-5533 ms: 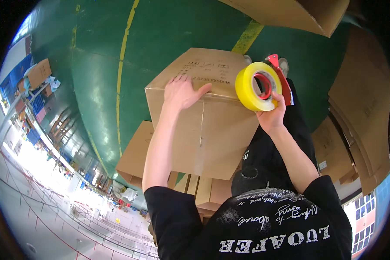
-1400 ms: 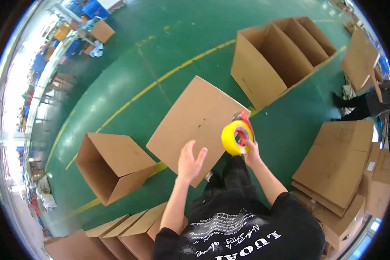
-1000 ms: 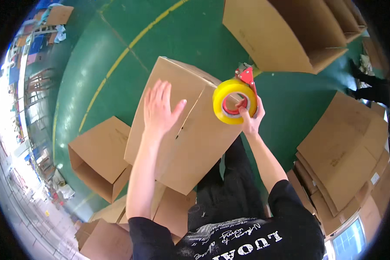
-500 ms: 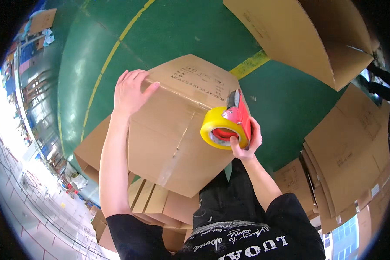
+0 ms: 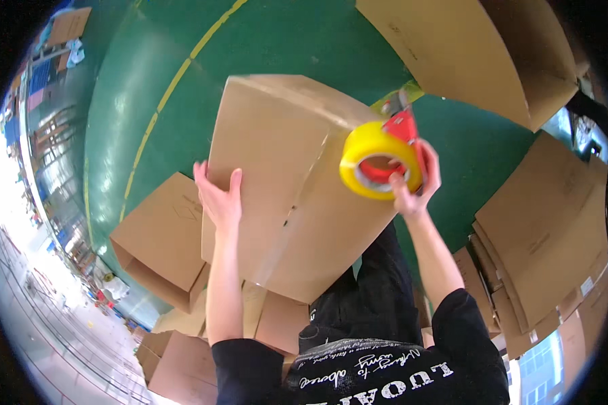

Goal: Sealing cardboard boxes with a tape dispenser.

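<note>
A taped cardboard box (image 5: 277, 175) stands tilted in front of me, a strip of clear tape running along the seam of its upper face. At its left edge is my left hand (image 5: 221, 202), thumb over the upper face and fingers spread beyond the edge; whether the palm presses on it is hard to tell. My right hand (image 5: 419, 185) is closed round a red tape dispenser (image 5: 402, 126) carrying a large yellow roll of tape (image 5: 359, 152). The dispenser is held over the right side of the box, its dark head pointing away from me.
A large open carton (image 5: 452, 54) stands at the far right. Flattened cardboard sheets (image 5: 547, 229) lean at the right. An open box (image 5: 159, 236) sits at the left, with more cartons (image 5: 284, 320) near my legs. Yellow lines (image 5: 175, 84) mark the green floor.
The box has turned and tipped, so its printed far side no longer shows. My left hand has slid nearer along its left edge. My right hand has moved right and away with the dispenser.
</note>
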A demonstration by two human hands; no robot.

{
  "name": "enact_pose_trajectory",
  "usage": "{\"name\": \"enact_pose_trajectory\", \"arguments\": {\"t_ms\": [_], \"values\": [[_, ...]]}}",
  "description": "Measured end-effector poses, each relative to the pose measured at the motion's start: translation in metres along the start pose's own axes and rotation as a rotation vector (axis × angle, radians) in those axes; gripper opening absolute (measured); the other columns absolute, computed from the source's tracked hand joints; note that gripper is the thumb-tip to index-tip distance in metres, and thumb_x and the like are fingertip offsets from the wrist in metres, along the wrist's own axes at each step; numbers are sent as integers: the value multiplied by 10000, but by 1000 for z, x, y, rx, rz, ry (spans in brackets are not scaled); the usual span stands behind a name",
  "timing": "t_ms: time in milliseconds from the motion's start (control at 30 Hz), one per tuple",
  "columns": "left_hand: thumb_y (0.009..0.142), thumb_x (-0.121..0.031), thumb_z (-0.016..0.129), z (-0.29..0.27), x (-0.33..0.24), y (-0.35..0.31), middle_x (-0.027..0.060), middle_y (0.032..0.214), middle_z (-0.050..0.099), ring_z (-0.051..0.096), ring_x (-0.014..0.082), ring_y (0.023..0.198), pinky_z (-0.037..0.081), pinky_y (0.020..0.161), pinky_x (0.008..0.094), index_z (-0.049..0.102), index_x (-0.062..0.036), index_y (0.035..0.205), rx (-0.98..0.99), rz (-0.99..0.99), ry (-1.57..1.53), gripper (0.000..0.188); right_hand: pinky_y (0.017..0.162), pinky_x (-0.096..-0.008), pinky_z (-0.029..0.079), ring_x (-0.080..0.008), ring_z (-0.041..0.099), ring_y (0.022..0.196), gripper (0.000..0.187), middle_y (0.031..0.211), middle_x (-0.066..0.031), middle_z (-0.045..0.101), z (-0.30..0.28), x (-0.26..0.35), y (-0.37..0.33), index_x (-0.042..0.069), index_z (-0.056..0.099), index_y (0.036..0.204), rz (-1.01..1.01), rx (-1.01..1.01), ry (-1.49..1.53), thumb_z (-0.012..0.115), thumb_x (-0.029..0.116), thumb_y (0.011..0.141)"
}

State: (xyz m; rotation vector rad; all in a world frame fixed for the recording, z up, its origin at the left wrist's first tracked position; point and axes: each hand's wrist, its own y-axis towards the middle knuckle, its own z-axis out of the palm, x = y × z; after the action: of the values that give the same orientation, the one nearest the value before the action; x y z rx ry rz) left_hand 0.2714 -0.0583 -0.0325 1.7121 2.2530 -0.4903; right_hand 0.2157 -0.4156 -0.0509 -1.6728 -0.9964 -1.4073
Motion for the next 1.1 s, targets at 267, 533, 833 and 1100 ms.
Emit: {"name": "enact_pose_trajectory", "arguments": {"t_ms": [267, 533, 833, 1100], "values": [[839, -464, 664, -10, 79, -49, 165, 1185, 606, 510, 355, 1167, 289, 1076, 478, 521, 10, 1266, -285, -152, 81, 654, 872, -320, 515, -187, 625, 930, 605, 1125, -103, 595, 36, 49, -12, -22, 471, 1303, -117, 19, -87, 739, 53, 766], [960, -215, 592, -57, 123, -110, 93, 1183, 613, 564, 177, 1128, 447, 964, 339, 548, -16, 1221, -185, -245, -1185, 332, 957, -370, 471, -245, 598, 1079, 623, 1208, -149, 598, 114, 105, -209, -41, 488, 1311, -201, 362, -482, 736, 79, 752], [1016, -461, 397, -133, 230, -246, 50, 1046, 636, 592, 137, 1005, 453, 906, 317, 582, -46, 1121, 215, -558, -1738, 467, 786, -370, 512, -316, 624, 873, 720, 1013, -183, 598, 202, 127, -357, -34, 504, 1253, -478, 762, -513, 785, 74, 599], [1014, -383, 457, -142, 255, -247, 14, 1023, 614, 563, 101, 1006, 435, 900, 272, 606, -57, 1069, 413, -563, -1795, 363, 762, -369, 519, -321, 628, 856, 722, 1011, -189, 601, 201, 129, -379, -25, 490, 1248, -499, 803, -569, 807, 77, 607]]}}
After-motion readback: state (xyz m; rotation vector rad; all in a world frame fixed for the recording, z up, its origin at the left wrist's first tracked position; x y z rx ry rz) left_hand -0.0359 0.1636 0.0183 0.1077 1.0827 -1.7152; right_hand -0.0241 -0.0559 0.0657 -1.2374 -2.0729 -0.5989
